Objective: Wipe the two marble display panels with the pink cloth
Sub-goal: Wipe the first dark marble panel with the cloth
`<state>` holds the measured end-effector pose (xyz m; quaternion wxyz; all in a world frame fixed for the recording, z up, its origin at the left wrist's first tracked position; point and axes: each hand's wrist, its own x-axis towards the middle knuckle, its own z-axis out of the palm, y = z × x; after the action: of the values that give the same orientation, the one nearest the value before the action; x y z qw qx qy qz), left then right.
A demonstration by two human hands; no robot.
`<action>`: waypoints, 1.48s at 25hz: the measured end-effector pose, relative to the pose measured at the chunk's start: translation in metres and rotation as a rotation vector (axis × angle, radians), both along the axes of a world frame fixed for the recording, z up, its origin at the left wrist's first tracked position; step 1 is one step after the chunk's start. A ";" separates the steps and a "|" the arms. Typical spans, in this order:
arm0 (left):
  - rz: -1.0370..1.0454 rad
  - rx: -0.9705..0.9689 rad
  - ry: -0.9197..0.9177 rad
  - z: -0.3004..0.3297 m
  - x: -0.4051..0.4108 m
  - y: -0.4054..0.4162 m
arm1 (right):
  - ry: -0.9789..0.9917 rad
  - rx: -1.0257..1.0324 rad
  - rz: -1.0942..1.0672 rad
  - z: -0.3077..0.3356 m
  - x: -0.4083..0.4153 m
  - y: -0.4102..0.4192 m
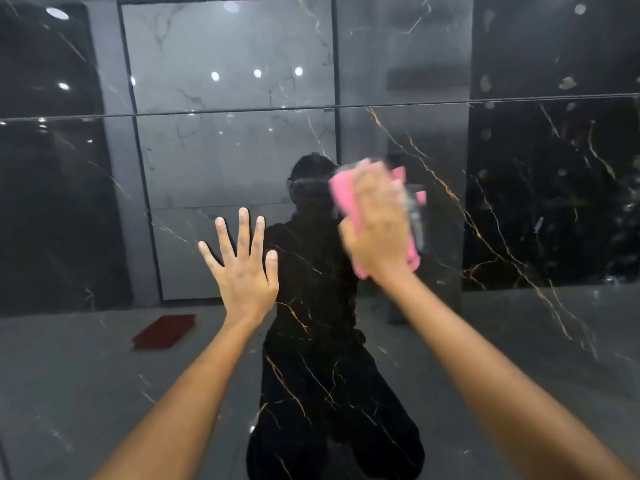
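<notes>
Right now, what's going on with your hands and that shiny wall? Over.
Left hand flat, fingers spread, on black marble panel. Right hand presses pink cloth to it, blurred. Nothing in the way.

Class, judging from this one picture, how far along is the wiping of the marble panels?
Done: nothing provable; no wiped patch stands out. In hand: the right hand presses the pink cloth on the lower black marble panel, the left hand braced flat. Left: the upper panel above the seam is untouched.

Left hand (242,271) flat, fingers spread, on glossy black marble panel (519,323); right hand (377,223) over pink cloth (346,202).
</notes>
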<state>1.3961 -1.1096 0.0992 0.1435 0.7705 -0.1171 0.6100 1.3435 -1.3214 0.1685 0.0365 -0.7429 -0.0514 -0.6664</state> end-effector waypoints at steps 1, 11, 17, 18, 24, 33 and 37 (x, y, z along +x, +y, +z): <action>-0.002 0.002 0.001 0.001 0.000 0.001 | 0.066 -0.322 0.004 -0.026 -0.001 0.012; -0.005 -0.007 0.003 -0.001 0.001 -0.001 | 0.010 0.351 -0.080 0.105 -0.021 -0.032; -0.016 -0.005 -0.024 -0.002 0.003 0.001 | 0.052 -0.630 -0.089 0.080 -0.005 -0.024; -0.021 -0.008 -0.027 -0.002 0.004 0.001 | 0.017 -0.314 -0.086 0.099 -0.009 -0.049; -0.029 -0.024 -0.024 -0.003 0.003 -0.002 | 0.000 -0.197 0.003 -0.033 -0.005 -0.024; -0.054 -0.032 -0.032 -0.005 0.003 -0.002 | 0.028 -0.046 -0.030 -0.015 -0.021 -0.073; -0.038 -0.021 -0.027 -0.003 0.004 -0.001 | 0.101 -0.205 0.073 -0.096 0.004 0.007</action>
<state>1.4001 -1.1109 0.0958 0.1612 0.7583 -0.1272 0.6187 1.3476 -1.3148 0.0730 -0.0130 -0.7730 -0.1446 -0.6176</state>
